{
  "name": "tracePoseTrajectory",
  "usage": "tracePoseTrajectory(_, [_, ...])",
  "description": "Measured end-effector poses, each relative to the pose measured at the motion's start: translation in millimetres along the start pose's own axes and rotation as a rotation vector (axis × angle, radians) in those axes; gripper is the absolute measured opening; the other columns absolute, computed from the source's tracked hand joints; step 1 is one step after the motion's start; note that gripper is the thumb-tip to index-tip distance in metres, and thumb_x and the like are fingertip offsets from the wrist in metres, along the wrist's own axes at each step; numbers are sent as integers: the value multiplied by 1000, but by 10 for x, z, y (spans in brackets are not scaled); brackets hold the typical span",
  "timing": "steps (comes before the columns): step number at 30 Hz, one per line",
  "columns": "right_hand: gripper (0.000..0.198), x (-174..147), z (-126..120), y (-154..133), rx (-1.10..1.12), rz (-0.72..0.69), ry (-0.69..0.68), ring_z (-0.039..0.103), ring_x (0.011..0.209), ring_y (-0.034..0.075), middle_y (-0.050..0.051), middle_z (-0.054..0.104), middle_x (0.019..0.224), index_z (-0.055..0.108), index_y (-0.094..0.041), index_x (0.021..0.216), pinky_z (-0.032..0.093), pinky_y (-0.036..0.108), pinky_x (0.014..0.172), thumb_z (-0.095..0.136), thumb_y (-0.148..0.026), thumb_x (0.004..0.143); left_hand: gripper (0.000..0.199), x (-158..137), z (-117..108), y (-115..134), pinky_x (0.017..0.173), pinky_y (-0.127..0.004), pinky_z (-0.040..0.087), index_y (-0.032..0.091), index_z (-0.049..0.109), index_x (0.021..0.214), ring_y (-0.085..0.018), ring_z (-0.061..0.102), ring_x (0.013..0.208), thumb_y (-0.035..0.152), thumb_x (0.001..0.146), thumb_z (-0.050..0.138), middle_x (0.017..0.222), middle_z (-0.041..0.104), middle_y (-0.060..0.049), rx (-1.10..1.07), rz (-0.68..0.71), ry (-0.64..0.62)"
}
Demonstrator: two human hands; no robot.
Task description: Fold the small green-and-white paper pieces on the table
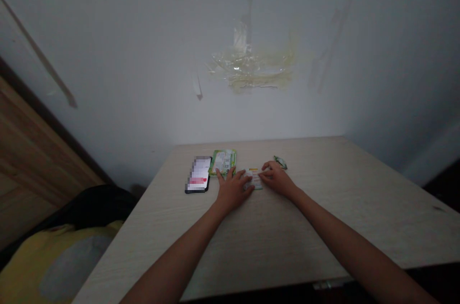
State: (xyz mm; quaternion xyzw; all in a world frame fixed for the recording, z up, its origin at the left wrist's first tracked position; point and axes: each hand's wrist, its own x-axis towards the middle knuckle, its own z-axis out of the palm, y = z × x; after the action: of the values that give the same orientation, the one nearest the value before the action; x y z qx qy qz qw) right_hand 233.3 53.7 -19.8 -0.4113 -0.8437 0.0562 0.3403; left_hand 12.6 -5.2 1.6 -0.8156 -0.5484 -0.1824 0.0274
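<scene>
A small printed card or packet (255, 180), white with an orange strip and a green edge, lies flat on the table between my hands. My left hand (234, 188) rests with fingers spread, its fingertips over the left side of that packet and its thumb side near the lower edge. My right hand (276, 178) has its fingers bent together at the packet's right edge; whether they pinch it is hard to see. Above my left fingers lies a larger green and white packet (223, 161). A small crumpled green wrapper piece (281, 162) sits just beyond my right hand.
A phone (199, 174) with a lit, blurred screen lies left of the green packet. The pale wooden table (312, 242) meets a wall (143, 79) with peeling tape (251, 69). A yellow and grey plush item (61, 261) is at lower left, beside wooden boards (25, 160).
</scene>
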Motion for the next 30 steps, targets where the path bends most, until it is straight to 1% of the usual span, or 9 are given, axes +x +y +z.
tracePoseTrajectory(6, [15, -17, -46, -48, 66, -63, -23, 55, 95, 20, 8, 60, 97, 74, -20, 77, 45, 37, 89, 62, -21, 85, 34, 5, 19, -7, 102, -79, -10, 41, 60, 117, -35, 30, 137, 55, 88, 49, 136, 56, 3, 5, -3, 10])
tracePoseTrajectory(10, [14, -50, -100, -72, 115, -116, -47, 56, 95, 20, 7, 59, 94, 72, -20, 74, 46, 36, 88, 62, -20, 84, 34, -3, 43, -17, 101, -80, -8, 42, 60, 117, -36, 31, 137, 56, 88, 48, 135, 56, 3, 13, 12, 40])
tracePoseTrajectory(20, [10, -88, -223, -88, 207, -192, -171, 55, 102, 21, 7, 59, 97, 70, -20, 73, 46, 37, 92, 65, -19, 81, 33, 3, 51, -26, 101, -80, -8, 40, 60, 116, -36, 33, 136, 55, 88, 48, 136, 56, 2, 1, 10, 41])
tracePoseTrajectory(24, [11, -104, -231, -94, 254, -201, -202, 55, 104, 22, 7, 60, 97, 69, -20, 70, 46, 38, 92, 67, -21, 80, 33, 5, 47, -18, 101, -80, -9, 41, 60, 116, -36, 33, 135, 55, 88, 49, 136, 56, 3, 6, 1, 34])
tracePoseTrajectory(30, [13, -121, -235, -102, 317, -168, -227, 56, 103, 21, 6, 61, 95, 68, -19, 68, 46, 37, 91, 67, -23, 81, 34, -1, 34, -16, 101, -80, -10, 41, 61, 116, -36, 32, 136, 55, 88, 49, 136, 56, 2, 6, 4, 34])
